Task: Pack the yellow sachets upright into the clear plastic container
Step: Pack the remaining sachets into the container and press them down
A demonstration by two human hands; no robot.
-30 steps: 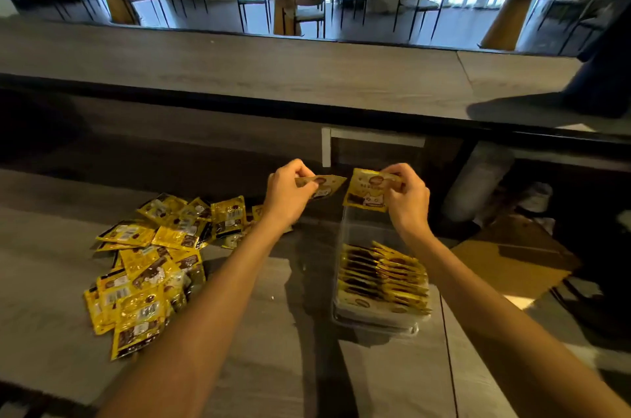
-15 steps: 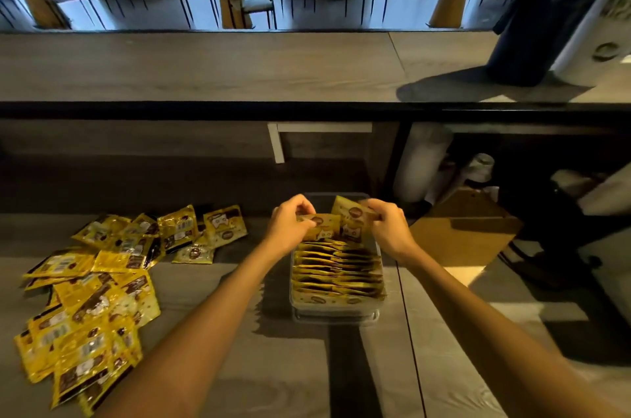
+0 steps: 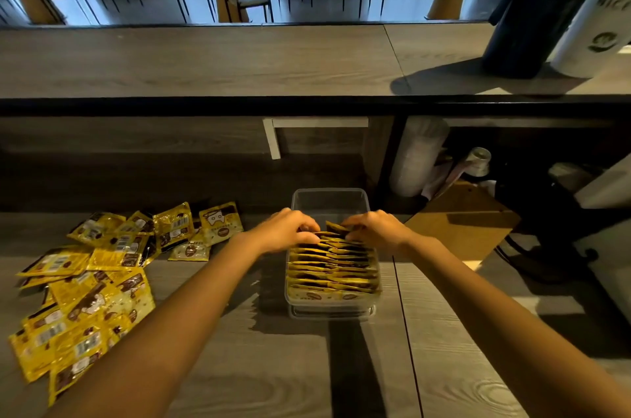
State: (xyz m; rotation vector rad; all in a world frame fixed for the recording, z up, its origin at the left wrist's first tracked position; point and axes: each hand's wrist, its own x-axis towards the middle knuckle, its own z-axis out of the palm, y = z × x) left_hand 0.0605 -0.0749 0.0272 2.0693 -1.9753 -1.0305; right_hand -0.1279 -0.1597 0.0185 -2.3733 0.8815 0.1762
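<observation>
Dozens of loose sachets [image 3: 95,284] lie flat in a heap on the counter [image 3: 239,366], well out to the left of the left hand [image 3: 286,233]. A second ago that hand held one sachet up in the air. It has since come down, and its fingers are curled over the top edges of the fresh sachets [image 3: 336,228] between the two hands.

Directly under both wrists stands the packed row [image 3: 333,264], on edge inside the clear plastic container [image 3: 329,199]. It fills the near part of the container, while the stretch beyond the fingertips is bare.

The right hand [image 3: 375,229] has dropped in the same way from the other side. Its fingers are closed on a corner of the fresh sachets that pokes up, tilted, above the rest of the row.

So this pair looks delivered but not yet seated. It probably needs pressing level and squaring against the row before either hand lets go. With space left past the hands and the heap still large, the packing seems well short of finished.
</observation>
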